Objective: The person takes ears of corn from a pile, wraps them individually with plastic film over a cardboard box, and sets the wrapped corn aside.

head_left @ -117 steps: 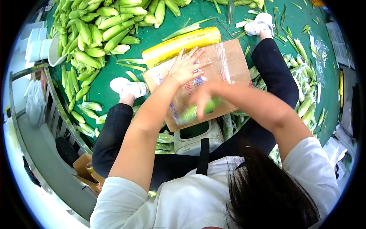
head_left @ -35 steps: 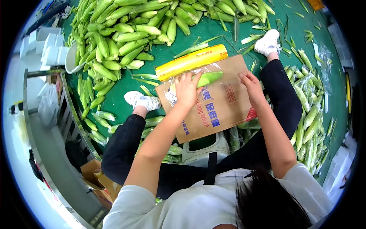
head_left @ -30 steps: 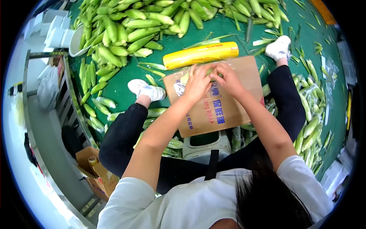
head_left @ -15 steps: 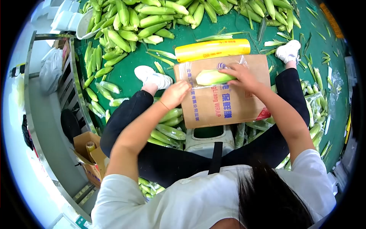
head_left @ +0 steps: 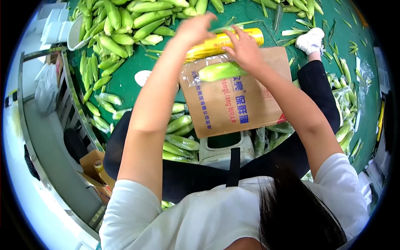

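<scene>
An ear of corn (head_left: 218, 72) in green husk lies on the flattened-looking cardboard box (head_left: 258, 108) in front of me, with clear plastic film on the box around it. Just beyond the corn is a yellow roll of cling film (head_left: 212, 46). My right hand (head_left: 245, 46) is over the roll's right part, thumb and fingers apart, and holds nothing. Stretched farther forward, my left hand (head_left: 195, 30) hovers around the roll's left end near the corn pile. Its fingers are slightly blurred but look spread, with nothing visible in them.
A large heap of unwrapped corn (head_left: 125, 25) lies at the back left on the green floor (head_left: 129, 87). Wrapped ears (head_left: 181, 141) lie under and beside my legs. A grey stool (head_left: 227, 156) stands below the box. Metal rails (head_left: 77, 100) run along the left.
My left hand has moved forward from the box's left edge to above the roll. My right hand has left the corn and reached the roll. The view has shifted slightly.
</scene>
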Demonstrator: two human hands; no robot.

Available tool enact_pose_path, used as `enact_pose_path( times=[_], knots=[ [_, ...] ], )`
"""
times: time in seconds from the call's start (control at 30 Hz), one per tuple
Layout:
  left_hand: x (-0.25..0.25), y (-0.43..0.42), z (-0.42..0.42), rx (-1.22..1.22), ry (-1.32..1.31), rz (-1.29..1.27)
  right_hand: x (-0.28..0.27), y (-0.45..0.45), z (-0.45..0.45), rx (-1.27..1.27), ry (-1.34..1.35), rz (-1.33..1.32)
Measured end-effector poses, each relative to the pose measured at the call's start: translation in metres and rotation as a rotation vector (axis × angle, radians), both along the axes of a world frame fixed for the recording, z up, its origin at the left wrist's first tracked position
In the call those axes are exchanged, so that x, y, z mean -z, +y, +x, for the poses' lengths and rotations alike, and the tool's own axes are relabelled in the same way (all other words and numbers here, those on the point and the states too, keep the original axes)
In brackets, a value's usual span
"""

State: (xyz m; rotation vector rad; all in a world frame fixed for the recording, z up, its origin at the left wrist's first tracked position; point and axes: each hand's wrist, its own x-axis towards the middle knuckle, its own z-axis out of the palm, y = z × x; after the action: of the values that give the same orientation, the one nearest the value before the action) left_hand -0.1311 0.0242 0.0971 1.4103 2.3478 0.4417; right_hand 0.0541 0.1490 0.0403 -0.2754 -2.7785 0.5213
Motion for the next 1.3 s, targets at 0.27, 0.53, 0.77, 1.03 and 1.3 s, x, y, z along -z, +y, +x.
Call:
enact_pose_path(
  times=[0.27, 0.53, 0.77, 1.03, 1.3],
  knots=[
    [0.026, 0.003, 0.017, -0.028, -0.294, 0.282, -0.029, -0.032, 0.002, -0.352, -0.644, -0.118],
    [0.086, 0.002, 0.136, 0.464, 0.234, 0.099, -0.018, -0.029, 0.058, -0.863, -1.160, -0.640],
    [0.081, -0.004, 0.158, 0.517, 0.310, 0.101, -0.114, -0.085, 0.216, -0.821, -1.231, -1.166],
    [0.015, -0.120, 0.309, 0.488, -0.624, 0.046, -0.117, -0.025, 0.243, 0.146, -0.498, -2.415],
    [-0.108, -0.144, 0.161, 0.383, 0.236, 0.127, -0.127, -0.056, 0.102, -0.293, -1.179, -1.907]
  ],
)
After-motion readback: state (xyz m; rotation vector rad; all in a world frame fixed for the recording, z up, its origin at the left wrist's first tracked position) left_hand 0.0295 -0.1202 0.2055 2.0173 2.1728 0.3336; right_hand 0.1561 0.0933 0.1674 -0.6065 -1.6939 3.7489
